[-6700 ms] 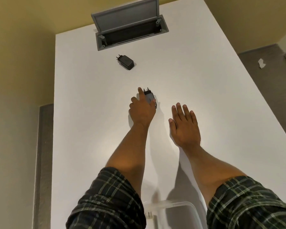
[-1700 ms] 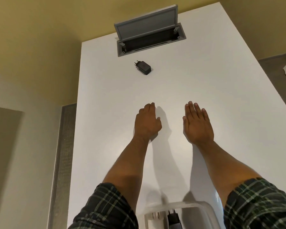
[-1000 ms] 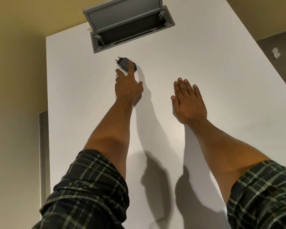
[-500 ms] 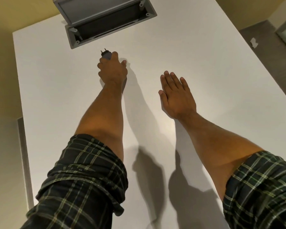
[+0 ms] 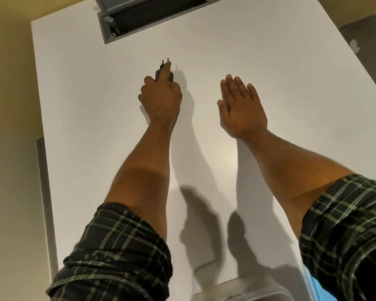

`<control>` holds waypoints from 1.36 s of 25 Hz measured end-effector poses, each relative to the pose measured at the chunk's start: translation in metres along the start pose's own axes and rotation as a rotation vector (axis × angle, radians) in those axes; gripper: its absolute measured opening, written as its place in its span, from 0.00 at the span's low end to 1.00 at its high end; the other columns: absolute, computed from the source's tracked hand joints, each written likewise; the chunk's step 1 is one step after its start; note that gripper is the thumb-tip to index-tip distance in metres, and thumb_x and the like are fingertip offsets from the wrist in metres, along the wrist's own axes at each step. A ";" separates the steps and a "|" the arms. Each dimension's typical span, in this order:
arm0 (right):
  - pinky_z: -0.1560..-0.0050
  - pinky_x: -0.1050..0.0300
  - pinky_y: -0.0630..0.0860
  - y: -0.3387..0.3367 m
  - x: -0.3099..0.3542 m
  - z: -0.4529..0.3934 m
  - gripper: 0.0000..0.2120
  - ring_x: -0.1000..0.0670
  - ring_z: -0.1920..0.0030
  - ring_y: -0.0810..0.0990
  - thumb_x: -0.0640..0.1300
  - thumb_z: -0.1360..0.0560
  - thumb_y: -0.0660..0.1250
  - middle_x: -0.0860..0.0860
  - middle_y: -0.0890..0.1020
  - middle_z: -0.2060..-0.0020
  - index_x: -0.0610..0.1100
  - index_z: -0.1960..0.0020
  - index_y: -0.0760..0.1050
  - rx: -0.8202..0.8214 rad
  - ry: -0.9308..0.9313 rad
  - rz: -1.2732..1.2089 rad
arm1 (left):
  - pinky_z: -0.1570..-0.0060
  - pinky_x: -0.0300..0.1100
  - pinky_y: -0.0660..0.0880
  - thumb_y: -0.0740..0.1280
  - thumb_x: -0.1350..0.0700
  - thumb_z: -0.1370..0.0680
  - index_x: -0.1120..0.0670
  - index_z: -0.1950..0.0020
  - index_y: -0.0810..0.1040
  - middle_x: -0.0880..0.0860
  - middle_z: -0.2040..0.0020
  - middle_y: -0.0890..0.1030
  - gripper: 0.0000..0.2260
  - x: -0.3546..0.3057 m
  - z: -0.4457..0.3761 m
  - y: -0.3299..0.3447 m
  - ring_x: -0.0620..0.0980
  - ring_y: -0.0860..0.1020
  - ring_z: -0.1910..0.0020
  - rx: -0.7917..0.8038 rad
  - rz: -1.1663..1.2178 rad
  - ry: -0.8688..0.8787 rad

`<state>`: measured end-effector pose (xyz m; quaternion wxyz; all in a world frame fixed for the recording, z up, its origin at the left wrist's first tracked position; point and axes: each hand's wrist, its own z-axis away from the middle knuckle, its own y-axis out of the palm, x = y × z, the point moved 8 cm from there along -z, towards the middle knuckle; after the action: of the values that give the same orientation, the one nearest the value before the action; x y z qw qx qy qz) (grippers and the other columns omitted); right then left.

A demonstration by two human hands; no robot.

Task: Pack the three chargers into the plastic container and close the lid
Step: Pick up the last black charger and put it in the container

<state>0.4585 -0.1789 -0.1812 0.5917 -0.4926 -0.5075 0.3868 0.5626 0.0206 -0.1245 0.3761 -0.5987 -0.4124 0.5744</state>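
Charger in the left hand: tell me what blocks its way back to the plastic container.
Nothing visible. The left hand holds the charger; bare white table runs back to the plastic container at the near edge.

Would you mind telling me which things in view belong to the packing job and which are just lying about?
Job:
- charger, gripped by left hand
- plastic container, bottom edge

Lying about:
- open grey hatch in the table
- white scrap on the floor

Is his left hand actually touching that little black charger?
Touching. The head view shows the left hand closed around the black charger, a finger lying along its top, only its prongs poking out beyond.
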 end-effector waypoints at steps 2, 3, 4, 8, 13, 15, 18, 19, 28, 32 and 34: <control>0.18 0.43 0.52 0.000 0.003 0.004 0.29 0.47 0.17 0.55 0.53 0.16 0.45 0.49 0.57 0.18 0.44 0.17 0.55 0.002 -0.019 0.002 | 0.46 0.43 0.74 0.58 0.54 0.20 0.42 0.23 0.67 0.59 0.45 0.77 0.25 0.009 0.030 -0.008 0.57 0.77 0.48 -0.017 0.170 0.005; 0.18 0.43 0.52 -0.001 0.004 0.005 0.29 0.47 0.17 0.55 0.53 0.16 0.44 0.49 0.57 0.18 0.44 0.17 0.55 0.012 -0.025 0.000 | 0.48 0.39 0.73 0.59 0.55 0.20 0.44 0.23 0.68 0.58 0.46 0.78 0.25 0.013 0.044 -0.013 0.54 0.78 0.49 -0.015 0.270 -0.006; 0.18 0.43 0.52 -0.004 0.004 0.005 0.29 0.46 0.17 0.54 0.53 0.16 0.43 0.49 0.57 0.18 0.44 0.17 0.54 0.027 -0.026 0.000 | 0.49 0.36 0.73 0.59 0.55 0.21 0.46 0.23 0.69 0.58 0.46 0.79 0.24 0.017 0.057 -0.018 0.53 0.78 0.49 -0.014 0.360 -0.026; 0.18 0.43 0.50 -0.009 0.008 0.010 0.29 0.45 0.17 0.51 0.52 0.15 0.41 0.51 0.52 0.17 0.46 0.16 0.49 0.113 0.001 0.043 | 0.53 0.36 0.75 0.62 0.56 0.23 0.46 0.28 0.73 0.58 0.51 0.82 0.23 0.027 0.107 -0.034 0.53 0.80 0.53 0.048 0.507 -0.112; 0.24 0.44 0.62 -0.023 0.005 0.043 0.27 0.44 0.18 0.53 0.50 0.14 0.44 0.50 0.55 0.17 0.45 0.17 0.50 0.242 -0.039 0.120 | 0.54 0.44 0.78 0.64 0.55 0.25 0.50 0.34 0.76 0.56 0.53 0.82 0.18 0.017 0.174 -0.049 0.55 0.80 0.53 0.141 0.418 -0.071; 0.28 0.43 0.67 -0.036 -0.002 0.064 0.26 0.47 0.18 0.54 0.49 0.14 0.45 0.51 0.55 0.18 0.45 0.17 0.50 0.299 -0.059 0.131 | 0.56 0.46 0.79 0.65 0.55 0.26 0.50 0.36 0.75 0.57 0.54 0.82 0.18 0.007 0.202 -0.054 0.56 0.80 0.55 0.197 0.386 -0.057; 0.31 0.42 0.70 -0.049 -0.005 0.103 0.26 0.47 0.19 0.57 0.49 0.14 0.47 0.50 0.56 0.18 0.44 0.17 0.51 0.375 -0.068 0.146 | 0.61 0.43 0.74 0.65 0.55 0.26 0.49 0.38 0.75 0.60 0.54 0.80 0.17 -0.008 0.242 -0.065 0.59 0.80 0.56 0.275 0.341 -0.031; 0.32 0.42 0.71 -0.053 -0.005 0.117 0.26 0.47 0.19 0.58 0.49 0.14 0.47 0.49 0.57 0.19 0.44 0.17 0.52 0.403 -0.068 0.160 | 0.61 0.42 0.72 0.65 0.54 0.27 0.49 0.39 0.75 0.60 0.54 0.80 0.16 -0.014 0.254 -0.073 0.58 0.79 0.56 0.283 0.314 -0.017; 0.35 0.44 0.75 -0.065 -0.023 0.239 0.19 0.40 0.32 0.76 0.50 0.16 0.54 0.44 0.78 0.33 0.42 0.32 0.73 0.565 -0.096 0.260 | 0.65 0.40 0.69 0.68 0.53 0.30 0.49 0.42 0.73 0.53 0.54 0.74 0.17 -0.065 0.370 -0.140 0.58 0.77 0.61 0.376 0.013 0.197; 0.35 0.43 0.75 -0.062 -0.026 0.271 0.19 0.40 0.33 0.76 0.51 0.16 0.54 0.44 0.78 0.34 0.41 0.32 0.72 0.597 -0.127 0.286 | 0.67 0.39 0.65 0.69 0.52 0.33 0.50 0.47 0.72 0.52 0.59 0.72 0.16 -0.075 0.410 -0.149 0.57 0.75 0.64 0.409 -0.048 0.244; 0.35 0.43 0.74 -0.059 -0.030 0.279 0.20 0.40 0.32 0.75 0.52 0.15 0.53 0.44 0.77 0.33 0.42 0.30 0.71 0.612 -0.121 0.298 | 0.68 0.39 0.63 0.69 0.53 0.34 0.51 0.47 0.72 0.50 0.62 0.70 0.17 -0.077 0.427 -0.147 0.57 0.74 0.65 0.421 -0.076 0.256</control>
<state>0.1766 -0.1674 -0.1306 0.6178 -0.3371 -0.3249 0.6317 0.1278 -0.0051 0.0160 0.5632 -0.5589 -0.2550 0.5527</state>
